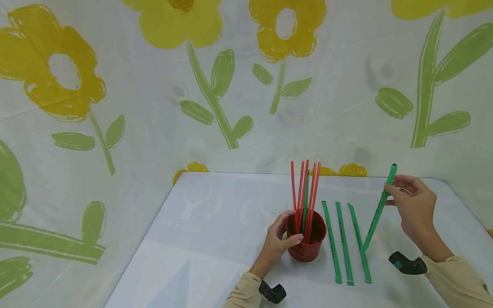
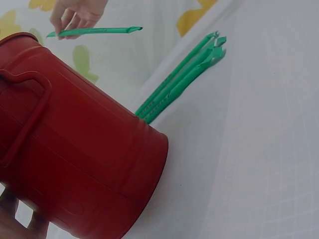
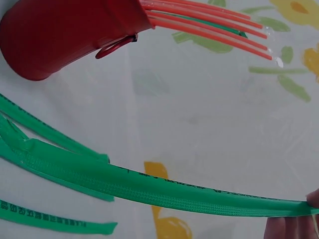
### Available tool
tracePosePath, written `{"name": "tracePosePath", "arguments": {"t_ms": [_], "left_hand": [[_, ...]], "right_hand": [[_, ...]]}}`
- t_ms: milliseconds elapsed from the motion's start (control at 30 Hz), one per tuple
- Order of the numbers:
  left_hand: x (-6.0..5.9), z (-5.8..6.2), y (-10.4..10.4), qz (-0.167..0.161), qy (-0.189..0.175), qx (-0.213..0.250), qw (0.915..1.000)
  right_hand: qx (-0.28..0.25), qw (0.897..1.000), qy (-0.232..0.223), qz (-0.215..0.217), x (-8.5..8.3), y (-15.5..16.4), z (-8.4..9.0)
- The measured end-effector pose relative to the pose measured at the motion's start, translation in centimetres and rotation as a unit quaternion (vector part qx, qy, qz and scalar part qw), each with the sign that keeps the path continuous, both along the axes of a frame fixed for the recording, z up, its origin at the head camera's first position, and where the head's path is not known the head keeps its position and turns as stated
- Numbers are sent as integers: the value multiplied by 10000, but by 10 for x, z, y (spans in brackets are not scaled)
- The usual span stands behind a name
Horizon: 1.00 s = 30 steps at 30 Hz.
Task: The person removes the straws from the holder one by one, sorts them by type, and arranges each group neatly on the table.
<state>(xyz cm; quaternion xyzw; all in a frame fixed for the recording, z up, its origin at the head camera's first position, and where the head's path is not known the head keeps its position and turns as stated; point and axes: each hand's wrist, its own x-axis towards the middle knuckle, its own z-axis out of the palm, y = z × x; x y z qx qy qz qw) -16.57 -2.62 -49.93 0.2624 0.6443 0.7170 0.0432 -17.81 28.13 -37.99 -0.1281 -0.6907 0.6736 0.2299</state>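
Green and slim, a wrapped straw (image 1: 379,207) slants in the pinch of the right hand (image 1: 414,205), its upper end pointing up and away past the fingers and its lower end dipping toward the white table (image 1: 215,222), just beside three more green straws (image 1: 344,244) that lie flat and roughly parallel, running toward and away from the person. The thumb and fingertips of the right hand close together on the upper part of the straw, well above its middle, so its long axis falls down and to the left from the grip. To the left of the flat straws stands a red cup (image 1: 307,239), holding a bunch of red straws (image 1: 304,192) upright with one green one among them. The left hand (image 1: 279,239) curls round the cup's near left side, thumb at the rim, and is the closer hand to it; the right hand sits well apart, off to the cup's right. The left wrist view shows the cup's side with a moulded handle (image 2: 25,114). A cloth backdrop printed with yellow flowers (image 1: 57,72) hangs behind
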Motion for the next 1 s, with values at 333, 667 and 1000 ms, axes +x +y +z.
{"name": "tracePosePath", "arguments": {"t_ms": [333,667,1000], "left_hand": [[7,16,-4,26,102,-16,9999],[-1,-2,2,-52,99,48,9999],[10,26,-2,-75,155,33,9998]], "right_hand": [[885,9936,-702,69,-2,9,-12],[1149,9878,-973,391,-2,20,-22],[1638,9768,-1271,544,-5,23,-33]]}}
